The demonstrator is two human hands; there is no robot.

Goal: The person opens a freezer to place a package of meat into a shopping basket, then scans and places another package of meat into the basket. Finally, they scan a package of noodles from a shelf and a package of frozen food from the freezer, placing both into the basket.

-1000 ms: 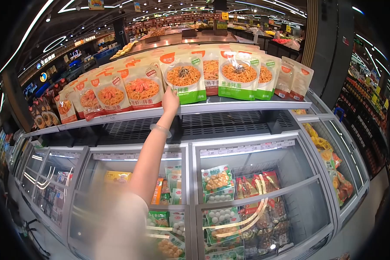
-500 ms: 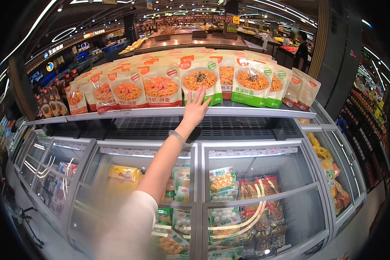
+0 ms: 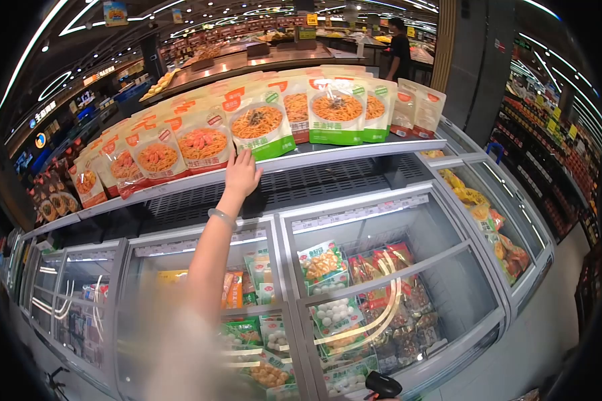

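Note:
My left hand (image 3: 243, 175) reaches up to the front edge of the shelf, fingers stretched out and holding nothing. Its fingertips are right at the lower corner of a green-and-cream bag of noodles (image 3: 259, 127), which leans a little. Just left of the hand stands a red-bottomed noodle bag (image 3: 204, 144) with shrimp pictured on it. A grey bangle (image 3: 222, 216) circles the left wrist. My right hand is out of view. At the bottom edge, a black rounded object (image 3: 382, 383) with a bit of orange pokes into view.
More noodle bags (image 3: 338, 110) stand in rows along the shelf (image 3: 301, 159). Below are glass-topped freezers (image 3: 408, 294) with frozen packs inside. A dark pillar (image 3: 471, 73) rises at the right. Farther back stands a person (image 3: 399, 50) in dark clothes.
My left hand has slid down from the front of the green noodle bag to the shelf edge. The view has turned right and tilted; the black object has come in at the bottom.

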